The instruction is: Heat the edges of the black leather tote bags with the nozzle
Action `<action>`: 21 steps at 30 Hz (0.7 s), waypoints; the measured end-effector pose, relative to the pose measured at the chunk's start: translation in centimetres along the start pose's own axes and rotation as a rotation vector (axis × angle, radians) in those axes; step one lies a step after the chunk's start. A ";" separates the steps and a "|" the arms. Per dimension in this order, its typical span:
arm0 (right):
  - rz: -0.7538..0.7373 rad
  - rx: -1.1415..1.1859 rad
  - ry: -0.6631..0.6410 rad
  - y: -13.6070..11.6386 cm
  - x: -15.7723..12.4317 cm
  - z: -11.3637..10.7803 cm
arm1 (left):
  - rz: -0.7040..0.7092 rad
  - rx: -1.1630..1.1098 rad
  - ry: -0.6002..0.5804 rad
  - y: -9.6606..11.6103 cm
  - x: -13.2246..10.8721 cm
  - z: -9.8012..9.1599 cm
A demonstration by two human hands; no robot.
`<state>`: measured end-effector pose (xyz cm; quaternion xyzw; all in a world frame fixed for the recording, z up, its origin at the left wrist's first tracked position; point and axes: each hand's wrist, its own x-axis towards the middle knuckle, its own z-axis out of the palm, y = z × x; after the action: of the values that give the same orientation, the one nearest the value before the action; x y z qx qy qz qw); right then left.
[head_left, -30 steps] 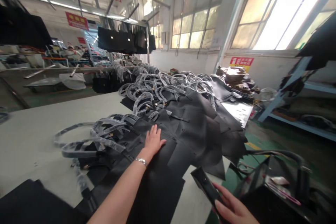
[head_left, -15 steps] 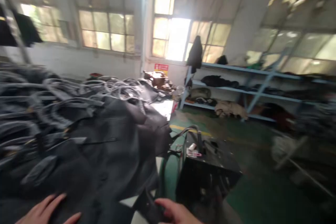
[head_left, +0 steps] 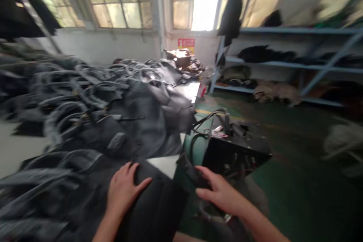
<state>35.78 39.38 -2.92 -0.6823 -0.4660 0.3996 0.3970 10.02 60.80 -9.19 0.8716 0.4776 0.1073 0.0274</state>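
Note:
My left hand [head_left: 122, 188] lies flat, fingers spread, on a black leather panel [head_left: 153, 211] at the near edge of the table. My right hand [head_left: 219, 193] is off the table's corner, its fingers curled around a small black leather piece [head_left: 190, 170] that sticks up and to the left from the hand. Just beyond it a black bag [head_left: 235, 149] stands open on the floor with small items on top. A large heap of black bag panels with plastic-wrapped handles [head_left: 93, 106] covers the table behind my left hand.
The white table [head_left: 163, 164] ends just right of my left hand. Green floor [head_left: 283, 181] stretches to the right. Blue metal shelves [head_left: 283, 64] with dark goods line the far wall under windows. Brown items [head_left: 184, 60] are piled at the table's far end.
The view has swung right and tilted, with motion blur. My left hand has come back to the near panel. My right hand, still holding the small piece, is now higher beside the black bag.

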 end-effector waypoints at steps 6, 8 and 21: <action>0.104 0.084 -0.045 3.9 0.5 -0.5 | 0.121 -0.067 0.050 0.7 -0.5 0.9; 0.108 0.090 -0.064 4.0 0.4 -0.3 | 0.264 -0.107 -0.017 1.3 0.0 0.6; 0.115 0.126 -0.097 5.3 0.4 0.2 | 0.598 -0.074 -0.248 3.4 2.7 -1.1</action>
<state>37.43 38.46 -7.93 -0.6616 -0.4187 0.4827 0.3925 13.99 61.20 -7.17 0.9781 0.1891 0.0211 0.0842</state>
